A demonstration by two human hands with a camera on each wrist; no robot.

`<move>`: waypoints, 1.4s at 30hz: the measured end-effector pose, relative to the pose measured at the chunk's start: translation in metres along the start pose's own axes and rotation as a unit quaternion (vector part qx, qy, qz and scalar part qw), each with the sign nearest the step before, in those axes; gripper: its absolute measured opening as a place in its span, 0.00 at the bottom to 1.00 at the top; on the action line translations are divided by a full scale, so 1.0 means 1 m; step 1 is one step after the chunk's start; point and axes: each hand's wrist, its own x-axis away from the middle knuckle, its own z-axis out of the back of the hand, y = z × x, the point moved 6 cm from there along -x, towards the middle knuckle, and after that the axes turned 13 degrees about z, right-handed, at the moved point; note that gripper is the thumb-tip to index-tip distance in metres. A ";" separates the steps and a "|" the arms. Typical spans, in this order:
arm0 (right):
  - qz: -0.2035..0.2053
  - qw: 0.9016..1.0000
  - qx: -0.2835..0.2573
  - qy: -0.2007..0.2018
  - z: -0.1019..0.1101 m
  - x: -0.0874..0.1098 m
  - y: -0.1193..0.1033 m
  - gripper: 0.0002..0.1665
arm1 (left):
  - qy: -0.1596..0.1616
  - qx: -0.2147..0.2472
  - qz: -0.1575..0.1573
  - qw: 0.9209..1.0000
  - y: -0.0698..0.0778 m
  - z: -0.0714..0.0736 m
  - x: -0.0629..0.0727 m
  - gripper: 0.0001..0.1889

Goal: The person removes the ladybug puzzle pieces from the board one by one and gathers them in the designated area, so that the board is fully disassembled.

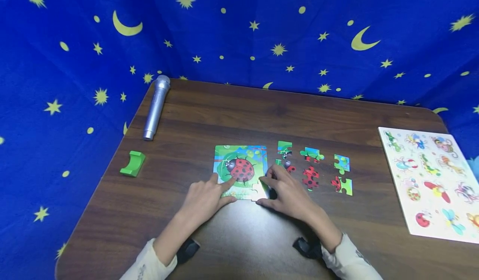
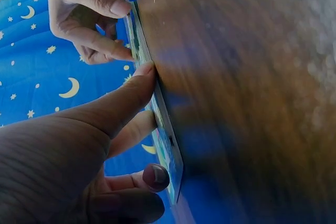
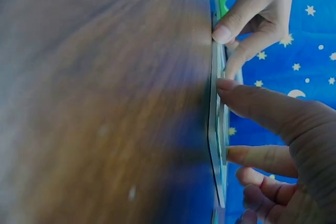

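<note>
A square puzzle board (image 1: 224, 153) with a printed ladybug lies flat on the brown table. My left hand (image 1: 202, 197) rests on its left and front part, thumb at the near edge and fingers spread over the picture. At the board's near right corner my right hand (image 1: 290, 193) pinches a pale jigsaw piece (image 1: 258, 193) between thumb and fingers. The right wrist view shows that piece (image 3: 222, 124) lying close along the board, between the thumb and a finger. In the left wrist view the left thumb (image 2: 144, 74) presses the board's edge.
Several loose jigsaw pieces (image 1: 310, 177) lie right of the board. A white board with printed insects (image 1: 406, 176) is at the far right. A silver microphone (image 1: 155, 109) and a green curved block (image 1: 134, 163) are on the left. A blue starry cloth (image 1: 239, 30) hangs behind.
</note>
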 end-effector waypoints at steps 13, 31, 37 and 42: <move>0.006 0.999 0.026 0.029 0.025 0.049 0.016 0.36 | 0.000 0.004 0.003 1.000 0.000 -0.001 -0.001 0.28; -0.060 0.994 0.076 0.041 0.057 0.133 0.053 0.33 | -0.003 0.011 -0.002 1.000 0.001 -0.001 -0.002 0.28; -0.074 0.993 0.090 0.035 0.065 0.148 0.062 0.34 | -0.007 0.016 0.007 1.000 -0.001 -0.001 -0.001 0.28; -0.093 0.990 0.106 0.025 0.068 0.160 0.067 0.36 | -0.010 0.028 0.005 1.000 0.001 -0.002 -0.002 0.28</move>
